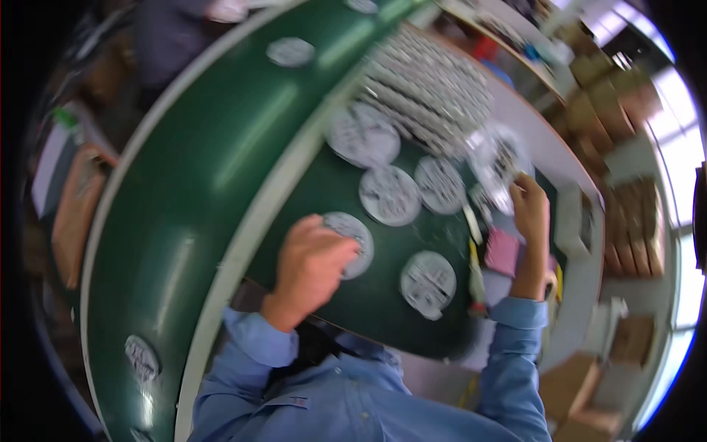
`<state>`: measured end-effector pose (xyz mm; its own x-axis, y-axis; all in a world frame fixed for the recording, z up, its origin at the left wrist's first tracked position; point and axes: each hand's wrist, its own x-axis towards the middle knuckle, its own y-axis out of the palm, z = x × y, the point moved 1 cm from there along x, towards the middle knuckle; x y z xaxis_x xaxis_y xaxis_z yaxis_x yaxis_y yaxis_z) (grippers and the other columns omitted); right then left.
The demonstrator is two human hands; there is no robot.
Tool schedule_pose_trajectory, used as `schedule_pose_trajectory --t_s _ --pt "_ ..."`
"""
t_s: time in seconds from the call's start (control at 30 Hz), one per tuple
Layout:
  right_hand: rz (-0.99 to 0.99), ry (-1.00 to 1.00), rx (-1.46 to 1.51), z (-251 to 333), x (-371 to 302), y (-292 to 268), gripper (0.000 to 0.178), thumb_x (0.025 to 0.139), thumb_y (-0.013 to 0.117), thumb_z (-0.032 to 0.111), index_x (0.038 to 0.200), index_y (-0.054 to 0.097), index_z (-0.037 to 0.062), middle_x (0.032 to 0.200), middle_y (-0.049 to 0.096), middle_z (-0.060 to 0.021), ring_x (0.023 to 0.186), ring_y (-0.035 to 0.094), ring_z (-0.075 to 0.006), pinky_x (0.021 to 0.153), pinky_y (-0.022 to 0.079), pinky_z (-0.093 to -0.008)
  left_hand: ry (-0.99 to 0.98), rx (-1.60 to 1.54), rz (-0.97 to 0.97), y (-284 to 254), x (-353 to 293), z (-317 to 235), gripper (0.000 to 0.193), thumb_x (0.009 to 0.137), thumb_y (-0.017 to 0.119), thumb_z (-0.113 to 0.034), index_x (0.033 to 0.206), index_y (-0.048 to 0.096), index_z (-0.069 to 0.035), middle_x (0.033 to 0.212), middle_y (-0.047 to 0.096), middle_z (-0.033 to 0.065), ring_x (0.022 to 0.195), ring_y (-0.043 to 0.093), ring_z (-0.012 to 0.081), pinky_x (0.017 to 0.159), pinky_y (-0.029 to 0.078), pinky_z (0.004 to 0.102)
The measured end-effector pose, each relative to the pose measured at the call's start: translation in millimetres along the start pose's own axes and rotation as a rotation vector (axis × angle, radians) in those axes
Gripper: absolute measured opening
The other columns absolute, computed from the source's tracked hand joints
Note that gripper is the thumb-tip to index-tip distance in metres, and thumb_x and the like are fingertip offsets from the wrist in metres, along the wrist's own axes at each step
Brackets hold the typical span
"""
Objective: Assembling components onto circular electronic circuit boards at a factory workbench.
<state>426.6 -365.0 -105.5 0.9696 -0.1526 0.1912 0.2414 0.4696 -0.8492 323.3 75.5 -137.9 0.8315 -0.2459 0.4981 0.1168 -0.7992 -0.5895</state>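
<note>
Near edge: the green tabletop (379, 313) curves just ahead of my blue shirt; one pale round disc (427, 283) lies flat near it, green surface showing all around. My hands are well apart. Left hand (313, 261): fingers curled over the left side of a second disc (360, 236), blurred; cannot tell whether they grip it. This disc sits near the table's left border, a pale rail (274, 188), with little room on that side and open green toward the right. Right hand (530, 206): fingertips at the near rim of a clear round container (482, 158) with small parts inside; cannot tell whether they pinch it. Beside that wrist, a pink block (502, 250) and a slim tool (476, 283) crowd the right side.

Farther in: two discs (390, 195) (440, 184) lie close together, a disc pile (363, 136) just beyond, then a stack of silvery rows (427, 88). Past the rail, a wide green belt (213, 169) carries scattered discs (291, 51). Far right: cartons (626, 221).
</note>
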Motion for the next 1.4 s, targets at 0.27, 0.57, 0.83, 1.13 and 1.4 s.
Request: schedule_pose_trajectory --t_s 0.27,0.57,0.83,1.13,1.4 --pt "0.152 -0.078 -0.193 -80 89 74 0.025 0.097 0.07 0.015 0.116 0.073 -0.0016 0.104 0.077 -0.0209 0.088 0.074 -0.0312 0.081 0.057 -0.0402 -0.068 0.216 0.148 -21 -15 -16 0.059 0.077 0.094 -0.031 0.129 0.076 -0.01 0.141 0.067 0.0162 0.126 0.067 0.0381 0.118 0.047 0.0516" --pt "0.264 -0.018 0.025 -96 109 67 0.03 0.097 0.066 0.002 0.125 0.074 -0.0061 0.104 0.077 -0.0068 0.096 0.069 -0.0147 0.087 0.055 -0.0324 -0.456 -0.458 0.034 -42 -3 15 0.044 0.102 0.073 -0.044 0.119 0.077 -0.003 0.119 0.075 0.0169 0.104 0.072 0.0283 0.09 0.058 0.0404" --pt "0.135 0.072 0.17 -93 96 74 0.029 0.102 0.066 0.012 0.12 0.075 -0.0084 0.105 0.078 -0.009 0.098 0.07 -0.017 0.09 0.054 -0.0318 -1.038 -0.73 -0.035 -47 -10 17 0.075 0.112 0.046 -0.066 0.085 0.077 -0.004 0.067 0.067 0.0026 0.055 0.058 0.0104 0.051 0.046 0.0269" --pt "-0.004 0.208 0.373 -90 95 69 0.025 0.102 0.073 0.011 0.122 0.076 -0.0035 0.113 0.079 -0.0109 0.103 0.072 -0.0146 0.09 0.055 -0.0261 -0.98 -0.703 0.043 -43 -18 17 0.075 0.111 0.048 -0.067 0.08 0.075 -0.005 0.07 0.069 0.0031 0.059 0.059 0.0093 0.05 0.044 0.027" --pt "-0.103 0.227 0.69 -82 95 70 0.021 0.104 0.075 0.006 0.122 0.072 -0.0035 0.116 0.078 -0.0104 0.101 0.075 -0.0157 0.089 0.059 -0.0261 -0.961 -0.742 0.04 -46 -17 21 0.074 0.111 0.049 -0.066 0.082 0.076 -0.004 0.07 0.069 0.0028 0.06 0.06 0.0089 0.051 0.045 0.0266"
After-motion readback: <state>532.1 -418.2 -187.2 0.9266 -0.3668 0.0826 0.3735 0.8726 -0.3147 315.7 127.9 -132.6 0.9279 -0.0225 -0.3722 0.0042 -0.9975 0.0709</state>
